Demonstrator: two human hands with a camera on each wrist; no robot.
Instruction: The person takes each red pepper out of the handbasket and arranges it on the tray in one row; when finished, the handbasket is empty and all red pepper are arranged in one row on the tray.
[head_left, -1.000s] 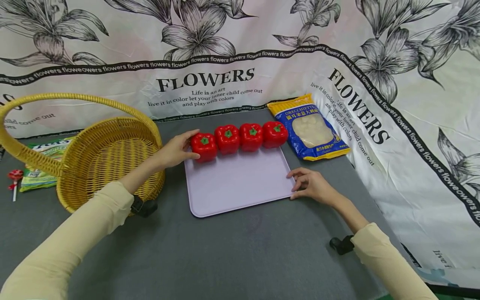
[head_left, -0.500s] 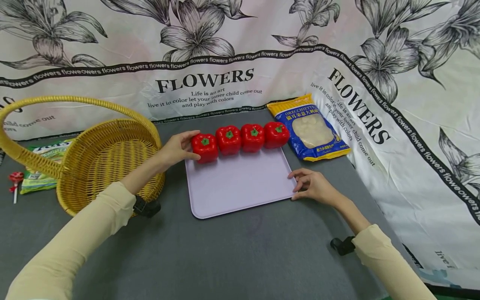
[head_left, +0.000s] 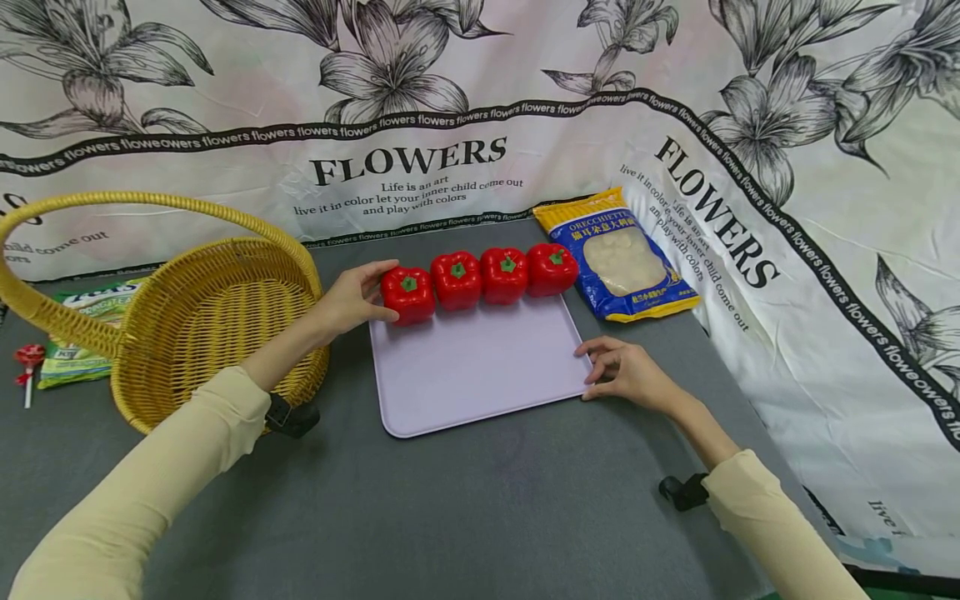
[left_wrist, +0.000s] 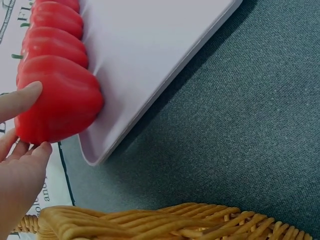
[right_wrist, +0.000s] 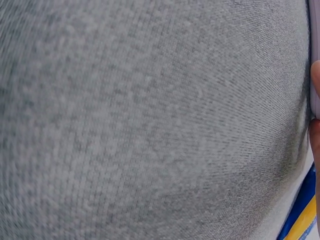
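A row of several shiny red bell peppers [head_left: 504,276] with green stems lines the far side of a pale lilac tray [head_left: 480,367]. My left hand [head_left: 354,298] holds the leftmost red bell pepper [head_left: 408,296] at its left side. The left wrist view shows the thumb [left_wrist: 24,100] on one side of that bell pepper [left_wrist: 62,100] and the other fingers curled against its end. At the tray's right edge, near the front corner, my right hand [head_left: 626,372] grips the rim with bent fingers and thumb. Only bits of those fingers appear in the right wrist view.
A yellow wicker basket [head_left: 217,325] with a tall handle stands left of the tray, under my left forearm. Behind it lie a green snack bag [head_left: 78,371] and a red lollipop [head_left: 30,357]. A blue-and-yellow pasta bag [head_left: 622,258] lies beyond the tray's right edge, by the flowered cloth [head_left: 420,187].
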